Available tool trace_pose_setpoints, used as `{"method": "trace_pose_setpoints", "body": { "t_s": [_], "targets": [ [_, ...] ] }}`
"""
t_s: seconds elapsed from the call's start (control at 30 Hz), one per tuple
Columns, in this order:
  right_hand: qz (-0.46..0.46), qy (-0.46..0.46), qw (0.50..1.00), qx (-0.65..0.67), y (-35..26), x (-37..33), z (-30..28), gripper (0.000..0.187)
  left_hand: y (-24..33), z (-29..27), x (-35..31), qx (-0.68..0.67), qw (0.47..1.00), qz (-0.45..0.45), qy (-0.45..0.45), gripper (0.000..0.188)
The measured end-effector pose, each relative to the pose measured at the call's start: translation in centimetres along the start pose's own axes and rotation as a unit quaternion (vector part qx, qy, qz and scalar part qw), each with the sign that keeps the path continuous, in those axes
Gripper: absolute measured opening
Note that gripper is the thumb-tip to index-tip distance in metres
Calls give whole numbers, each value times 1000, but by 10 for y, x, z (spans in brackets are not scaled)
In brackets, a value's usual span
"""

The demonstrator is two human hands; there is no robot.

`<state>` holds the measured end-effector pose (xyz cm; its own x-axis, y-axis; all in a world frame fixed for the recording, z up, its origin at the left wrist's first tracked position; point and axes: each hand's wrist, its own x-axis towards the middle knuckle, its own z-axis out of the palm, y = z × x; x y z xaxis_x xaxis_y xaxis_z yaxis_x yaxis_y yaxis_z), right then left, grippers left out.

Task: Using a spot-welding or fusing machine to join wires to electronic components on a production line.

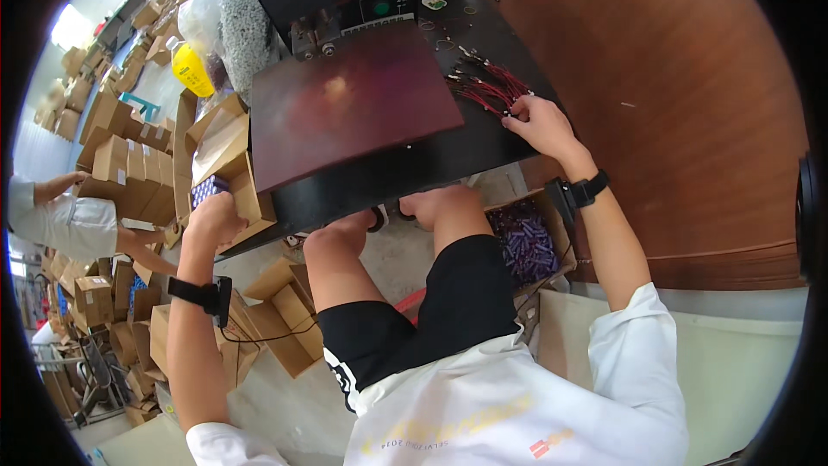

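Note:
My left hand [217, 223] is curled at the near end of an open cardboard box [246, 185] on the left. Beside its knuckles, packed purple cylindrical cells [210, 190] show in the box. Whatever its fingers may hold is hidden from view. At the table's right side, my right hand [542, 127] pinches the near ends of a bundle of thin red and black wires [492, 86] with small white connectors. The wires lie fanned out on the black table [388, 164].
A black machine [371, 9] with a button panel and metal tips stands behind a dark red board [354, 112]. Under the table, a carton [526, 242] holds many purple cells. An open carton [289, 315] stands by my left leg. Another person [65, 216] is among cartons at left.

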<state>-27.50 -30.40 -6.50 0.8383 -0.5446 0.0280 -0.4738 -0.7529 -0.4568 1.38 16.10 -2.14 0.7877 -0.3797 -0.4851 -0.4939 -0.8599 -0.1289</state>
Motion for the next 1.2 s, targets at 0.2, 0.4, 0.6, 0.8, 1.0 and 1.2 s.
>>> {"method": "trace_pose_setpoints", "body": {
  "t_s": [0.2,0.4,0.6,0.8,1.0,1.2],
  "targets": [
    [30,-33,999,5,5,8,17,22,-14,-1,12,9,997,52,-52,24],
    [-8,-23,999,49,14,11,-1,30,8,-65,-51,-209,952,151,167,15],
    [-64,-61,994,64,29,26,-4,32,76,-67,-47,-430,813,294,260,18],
    [-29,-16,999,31,8,16,12,22,107,-36,-14,-473,778,292,292,21],
    [-29,-12,999,-9,15,23,11,14,113,-43,-7,-470,763,315,312,24],
    [-1,-57,996,75,7,20,-10,20,126,-41,6,-459,761,313,334,26]
  ]
}}
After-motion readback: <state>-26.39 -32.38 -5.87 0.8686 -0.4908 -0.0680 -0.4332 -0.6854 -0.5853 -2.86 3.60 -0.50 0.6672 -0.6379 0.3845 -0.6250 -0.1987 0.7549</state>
